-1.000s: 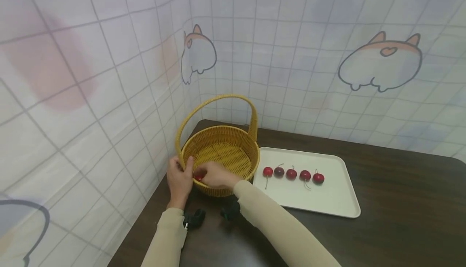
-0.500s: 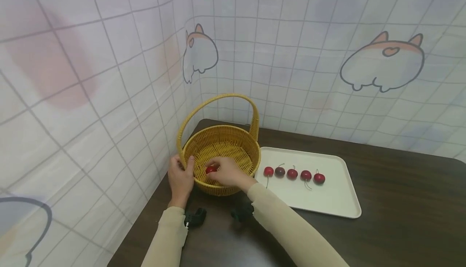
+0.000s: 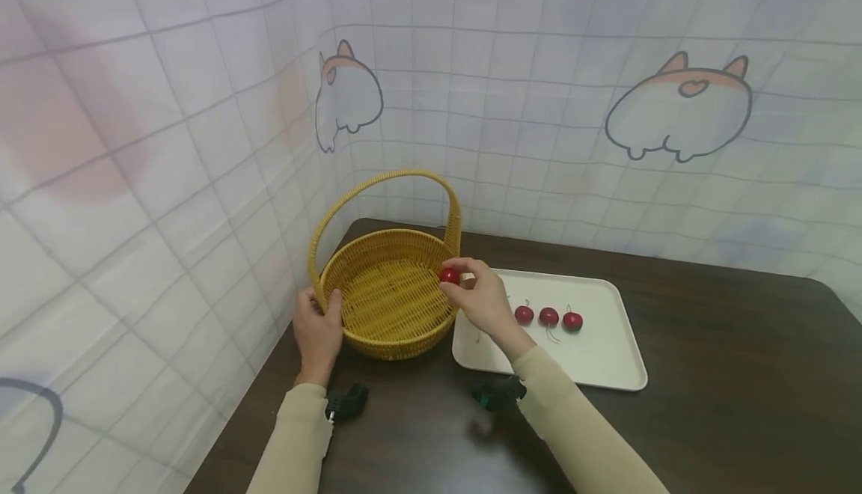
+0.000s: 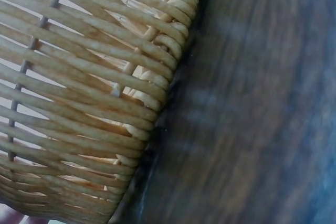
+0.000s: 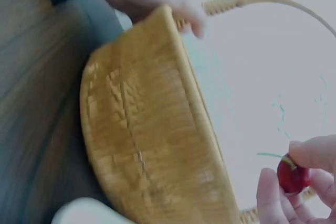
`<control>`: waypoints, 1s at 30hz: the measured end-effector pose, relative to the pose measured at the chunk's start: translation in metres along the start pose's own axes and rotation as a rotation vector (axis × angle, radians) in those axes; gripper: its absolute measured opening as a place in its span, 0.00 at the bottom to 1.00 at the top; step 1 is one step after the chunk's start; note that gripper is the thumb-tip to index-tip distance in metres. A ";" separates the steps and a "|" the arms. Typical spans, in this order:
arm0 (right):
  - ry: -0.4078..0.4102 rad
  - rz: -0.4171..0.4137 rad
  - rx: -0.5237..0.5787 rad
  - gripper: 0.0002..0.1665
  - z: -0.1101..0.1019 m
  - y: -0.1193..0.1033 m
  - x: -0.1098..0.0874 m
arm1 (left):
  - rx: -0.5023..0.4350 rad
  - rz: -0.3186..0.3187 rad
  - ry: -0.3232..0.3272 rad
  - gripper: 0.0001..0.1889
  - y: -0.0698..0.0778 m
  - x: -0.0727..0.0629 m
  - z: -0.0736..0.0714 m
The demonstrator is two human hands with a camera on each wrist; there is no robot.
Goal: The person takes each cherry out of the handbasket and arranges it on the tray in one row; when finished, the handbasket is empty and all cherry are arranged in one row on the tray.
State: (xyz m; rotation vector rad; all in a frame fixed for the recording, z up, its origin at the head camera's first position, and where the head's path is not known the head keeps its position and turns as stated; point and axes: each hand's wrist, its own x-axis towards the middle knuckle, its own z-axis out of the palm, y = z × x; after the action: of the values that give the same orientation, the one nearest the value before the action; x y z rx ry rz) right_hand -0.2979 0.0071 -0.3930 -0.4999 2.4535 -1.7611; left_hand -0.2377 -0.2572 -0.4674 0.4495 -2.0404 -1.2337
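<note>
A yellow woven basket [image 3: 396,349] with a tall arched handle stands on the table. My left hand [image 3: 319,335] grips its left rim near the foot of the handle, thumb on the inner side. Over the basket's right rim, my right hand [image 3: 486,301] pinches a red cherry [image 3: 449,275] between thumb and fingers; its green stem shows in the right wrist view. Beside the basket lies a white tray [image 3: 609,355], where a row of dark red cherries [image 3: 548,317] is partly hidden behind my right hand. The left wrist view is filled mostly by basket weave [image 4: 79,93].
The dark wooden table [image 3: 727,359] extends to the right of the tray. White grid-patterned cloth [image 3: 525,105] hangs behind and along the left side, close to the basket. A black wrist device [image 3: 498,393] sits under my right forearm.
My right hand has lifted the cherry from inside the basket and carried it rightward to the right rim. The left hand has kept its grip on the basket. The head view has shifted slightly.
</note>
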 end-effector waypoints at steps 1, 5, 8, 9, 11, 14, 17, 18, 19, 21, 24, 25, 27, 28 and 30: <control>0.007 0.002 0.010 0.20 -0.006 0.001 -0.001 | 0.004 -0.006 0.001 0.17 0.000 0.000 0.000; 0.030 0.009 0.021 0.22 -0.030 0.008 -0.007 | 0.021 -0.019 -0.003 0.17 0.003 0.000 -0.001; 0.057 0.023 0.003 0.24 -0.048 0.016 -0.014 | 0.039 -0.025 -0.001 0.17 0.003 -0.001 0.001; 0.067 0.029 -0.007 0.24 -0.055 0.019 -0.016 | 0.045 -0.026 0.001 0.17 0.004 -0.001 0.001; 0.082 0.043 -0.023 0.24 -0.067 0.026 -0.022 | 0.045 -0.033 0.005 0.17 0.004 -0.002 0.001; 0.106 0.058 -0.058 0.25 -0.085 0.038 -0.030 | 0.048 -0.037 0.014 0.17 0.006 -0.003 0.000; 0.122 0.082 -0.094 0.25 -0.102 0.048 -0.036 | 0.056 -0.039 0.031 0.17 0.006 -0.003 -0.003; 0.129 0.088 -0.114 0.25 -0.107 0.051 -0.037 | 0.060 -0.037 0.038 0.17 0.006 -0.003 -0.004; 0.137 0.097 -0.128 0.25 -0.113 0.053 -0.039 | 0.062 -0.036 0.043 0.16 0.006 -0.003 -0.004; 0.147 0.108 -0.159 0.26 -0.126 0.059 -0.043 | 0.060 -0.033 0.047 0.16 0.006 -0.002 -0.004; 0.172 0.127 -0.232 0.26 -0.146 0.069 -0.049 | 0.040 -0.031 0.041 0.16 0.007 -0.001 -0.003; 0.181 0.136 -0.256 0.26 -0.152 0.072 -0.051 | 0.037 -0.033 0.037 0.16 0.007 -0.002 -0.002; 0.188 0.154 -0.303 0.26 -0.165 0.081 -0.055 | 0.033 -0.035 0.031 0.16 0.007 -0.002 -0.001; 0.193 0.166 -0.326 0.26 -0.171 0.086 -0.057 | 0.033 -0.037 0.028 0.16 0.008 -0.003 -0.001; 0.192 0.188 -0.363 0.26 -0.180 0.095 -0.060 | 0.037 -0.038 0.026 0.16 0.008 -0.004 -0.001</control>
State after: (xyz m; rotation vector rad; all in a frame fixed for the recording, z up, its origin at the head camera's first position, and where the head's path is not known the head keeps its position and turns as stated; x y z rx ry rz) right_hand -0.3072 0.2163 -0.4288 -0.1170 2.8607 -1.3554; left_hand -0.2338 -0.2513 -0.4615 0.5213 -2.0437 -1.2086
